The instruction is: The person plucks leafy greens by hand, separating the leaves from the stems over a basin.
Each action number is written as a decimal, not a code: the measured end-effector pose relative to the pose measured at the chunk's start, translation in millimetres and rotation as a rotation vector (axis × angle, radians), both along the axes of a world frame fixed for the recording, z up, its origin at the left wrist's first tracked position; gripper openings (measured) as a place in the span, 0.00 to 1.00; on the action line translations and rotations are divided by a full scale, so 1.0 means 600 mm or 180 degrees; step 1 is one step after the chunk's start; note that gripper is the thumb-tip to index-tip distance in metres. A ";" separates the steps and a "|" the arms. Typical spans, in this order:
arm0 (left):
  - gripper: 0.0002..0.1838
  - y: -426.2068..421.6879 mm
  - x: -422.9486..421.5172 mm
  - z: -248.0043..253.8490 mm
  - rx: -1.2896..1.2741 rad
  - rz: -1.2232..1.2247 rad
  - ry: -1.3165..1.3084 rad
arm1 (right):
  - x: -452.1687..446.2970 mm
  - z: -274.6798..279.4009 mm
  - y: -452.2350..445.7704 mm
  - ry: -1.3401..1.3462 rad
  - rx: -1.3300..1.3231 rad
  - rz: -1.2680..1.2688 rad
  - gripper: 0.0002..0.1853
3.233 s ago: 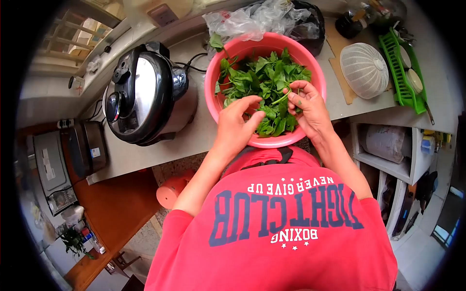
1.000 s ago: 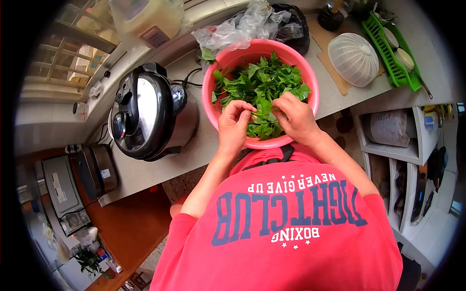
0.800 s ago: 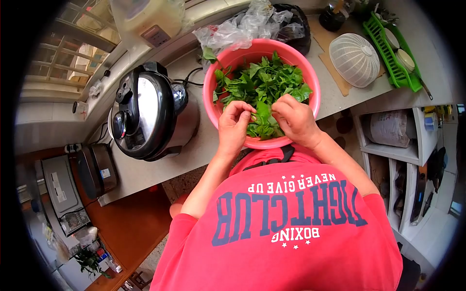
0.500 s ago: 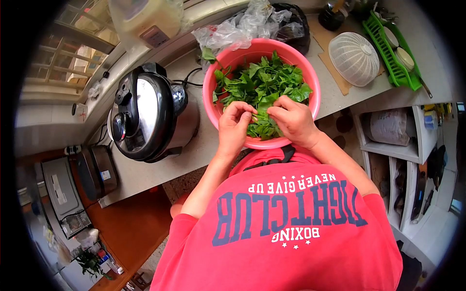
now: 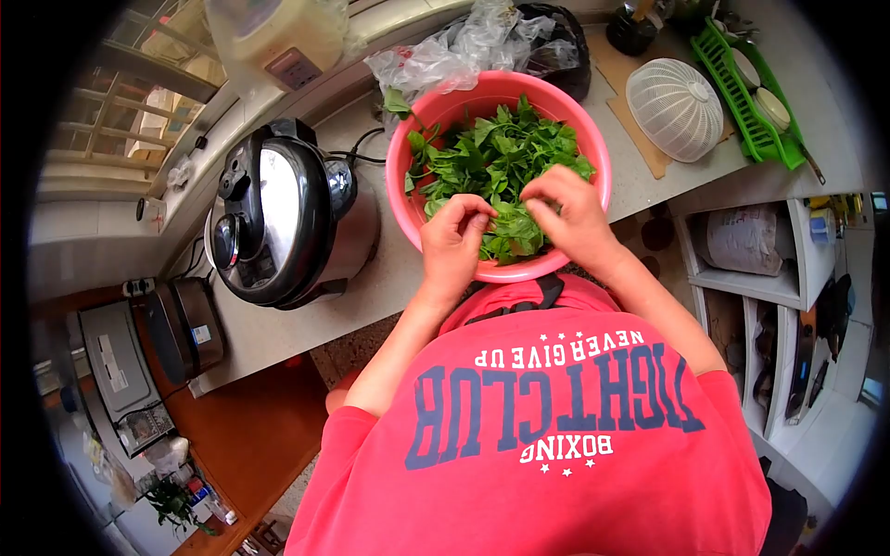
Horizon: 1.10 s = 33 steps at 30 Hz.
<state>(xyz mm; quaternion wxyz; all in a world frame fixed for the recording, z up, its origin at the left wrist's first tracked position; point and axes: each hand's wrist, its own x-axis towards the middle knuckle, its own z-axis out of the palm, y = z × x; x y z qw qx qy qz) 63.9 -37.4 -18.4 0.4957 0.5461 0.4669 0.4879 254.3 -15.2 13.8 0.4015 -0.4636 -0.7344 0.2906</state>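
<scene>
A pink plastic basin [image 5: 601, 148] holds a heap of leafy greens [image 5: 505, 148], dark leaves with thin stems. Over its near left rim, my left hand [image 5: 454, 239] is closed in a pinch, thumb against forefinger, on what looks like a thin green stem; the fingers hide most of it. My right hand [image 5: 573, 213] is above the near right part of the heap, thumb and forefinger apart, close to the leaves. No leaf shows between its fingers. One leafy sprig hangs over the basin's left rim.
Left of the basin stands a pressure cooker [image 5: 292, 218] with a cord behind it. Crumpled plastic bags [image 5: 464, 46] lie behind the basin. To the right are a white mesh dome [image 5: 675, 109] on cardboard and a green dish rack [image 5: 746, 97]. Shelves [image 5: 751, 283] stand below right.
My right hand has moved up and slightly right, its thumb and forefinger parting. The leaf that was between my hands is no longer visible there. My left hand has barely moved.
</scene>
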 end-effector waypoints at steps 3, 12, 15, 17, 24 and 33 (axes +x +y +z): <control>0.05 -0.001 0.010 0.002 0.0266 0.0034 0.0250 | -0.024 -0.004 -0.017 -0.0341 -0.0262 0.0238 0.06; 0.11 -0.005 0.010 0.032 0.2057 0.0066 0.1637 | -0.050 -0.033 -0.026 0.0166 -0.0876 -0.0310 0.06; 0.12 -0.006 0.006 0.030 0.2113 0.0067 0.1601 | -0.053 -0.032 -0.028 0.0343 -0.1264 -0.0429 0.06; 0.10 -0.009 0.003 0.031 0.2297 0.0108 0.1407 | -0.048 -0.042 -0.021 0.0414 -0.1676 -0.0466 0.06; 0.04 -0.033 -0.039 0.036 0.0610 0.0593 0.0362 | 0.048 -0.072 0.016 -0.1035 -0.0759 -0.0098 0.09; 0.10 -0.025 -0.078 0.027 -0.0634 0.1015 -0.2393 | 0.047 -0.055 0.156 -0.1227 0.0025 -0.0212 0.08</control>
